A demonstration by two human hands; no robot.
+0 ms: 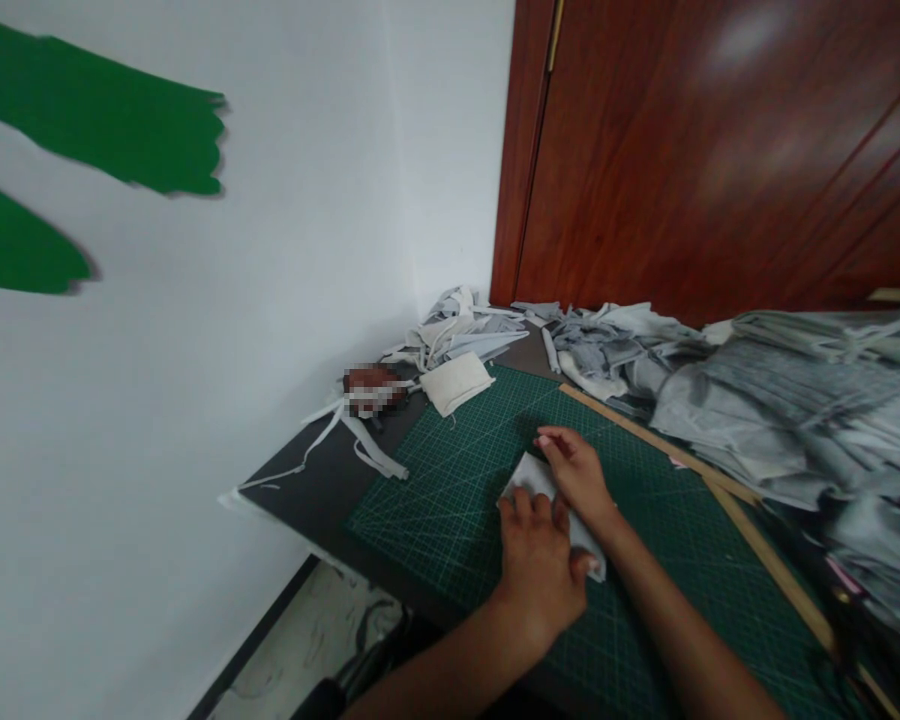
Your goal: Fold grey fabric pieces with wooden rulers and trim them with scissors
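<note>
A folded piece of light grey fabric (529,474) lies at an angle on the green cutting mat (450,500). My left hand (536,565) rests on it with the fingers laid flat and slightly apart, the thumb near its lower edge. Just beyond, my right hand (576,470) is over the fabric's far side, thumb and fingers drawn together in a pinch. Whatever those fingertips hold, if anything, is too small to make out. Part of the fabric is hidden under both hands and the right wrist.
A folded cream cloth (457,383) sits at the mat's far left, near loose strips (375,450) and a scrap pile (465,325). Wooden rulers (637,428) border the mat's right side. Stacked grey fabric (780,400) fills the right, with dark scissors (844,625) nearer me.
</note>
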